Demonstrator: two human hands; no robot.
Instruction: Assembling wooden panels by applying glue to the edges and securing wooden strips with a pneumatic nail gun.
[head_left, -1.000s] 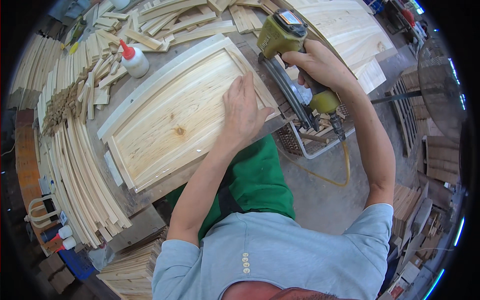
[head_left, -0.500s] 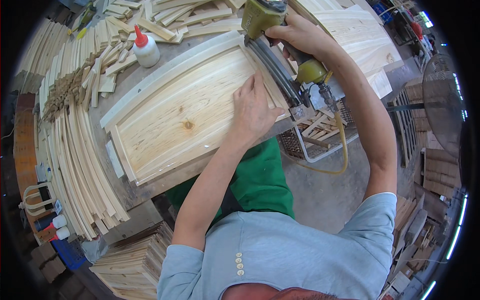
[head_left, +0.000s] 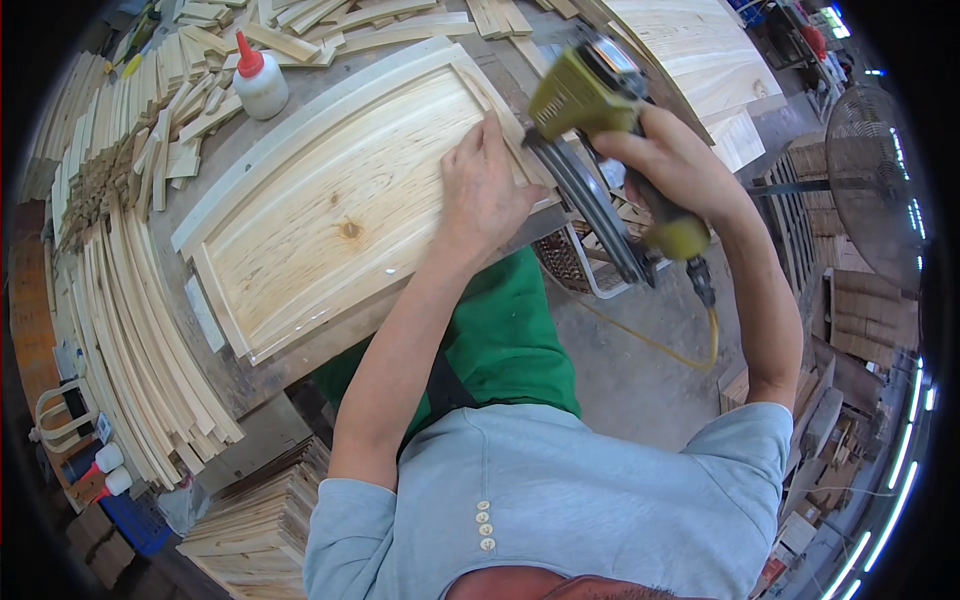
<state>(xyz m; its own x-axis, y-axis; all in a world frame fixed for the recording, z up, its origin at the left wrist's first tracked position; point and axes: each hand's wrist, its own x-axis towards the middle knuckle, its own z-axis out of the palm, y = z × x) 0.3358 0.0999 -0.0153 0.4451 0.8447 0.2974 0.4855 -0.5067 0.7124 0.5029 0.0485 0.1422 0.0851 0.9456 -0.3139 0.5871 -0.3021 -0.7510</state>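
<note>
A pale wooden panel (head_left: pixel 310 265) with an arched far side and thin raised strips around its border lies on the workbench (head_left: pixel 230 385). My left hand (head_left: pixel 480 195) rests on its right end, fingers stretched out along the right border strip and thumb spread toward the near corner. In my right hand (head_left: pixel 680 165) is an olive-green nail gun (head_left: pixel 585 95), gripped by its handle. The gun's long dark magazine (head_left: pixel 590 205) slants just off the panel's right end, apart from the wood. A yellow air hose (head_left: pixel 712 345) hangs from the handle's base.
A white glue bottle (head_left: pixel 262 88) with a red nozzle stands beyond the panel. Loose wooden strips (head_left: pixel 385 20) cover the far bench, and long curved strips (head_left: pixel 135 350) lie at left. Below the bench's right edge sits a basket (head_left: pixel 562 262); a fan (head_left: pixel 870 185) stands farther right.
My right hand has drawn the nail gun away from the panel's right end, rightward and toward me. The left hand keeps its place on the panel. The whole view has shifted slightly.
</note>
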